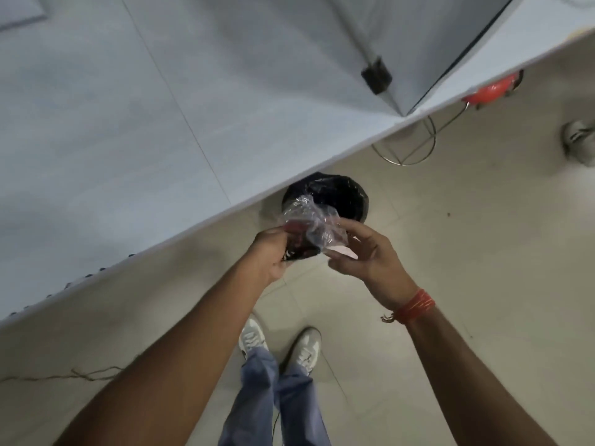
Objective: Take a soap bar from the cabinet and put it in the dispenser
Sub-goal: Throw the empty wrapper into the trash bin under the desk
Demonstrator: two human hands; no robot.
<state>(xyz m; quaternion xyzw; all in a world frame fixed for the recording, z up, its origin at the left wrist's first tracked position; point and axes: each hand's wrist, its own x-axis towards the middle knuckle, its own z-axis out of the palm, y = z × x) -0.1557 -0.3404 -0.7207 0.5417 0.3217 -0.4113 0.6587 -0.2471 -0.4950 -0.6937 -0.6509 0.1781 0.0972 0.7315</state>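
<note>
Standing over a tiled floor (483, 252), the person holds both hands out in front, close together and just above a bin lined with a black bag (335, 196). The left hand (273, 252) is closed around a dark red and black packet (297, 244), its fingers wrapped over the near end. The right hand (370, 255) is half open, its fingers curled loosely, with a pale pink piece, which may be the soap bar (341, 252), pinched at the fingertips; blur makes it hard to be sure. A crumpled clear plastic wrapper (310, 220) rises between the two hands, touching both, and reaches out past the fingertips toward the bin. A red thread band (415, 305) circles the right wrist.

Beyond the left hand and to its left, a pale blue-grey cabinet front (128, 123) runs diagonally across the view, its lower edge passing just past the knuckles. Farther out beyond the right hand stands a wire-framed stool with a red seat (489, 91), and well off to the right lies a grey shoe (579, 143). Below the hands, nearer the body, are blue jeans (277, 397) and two white sneakers (280, 342).
</note>
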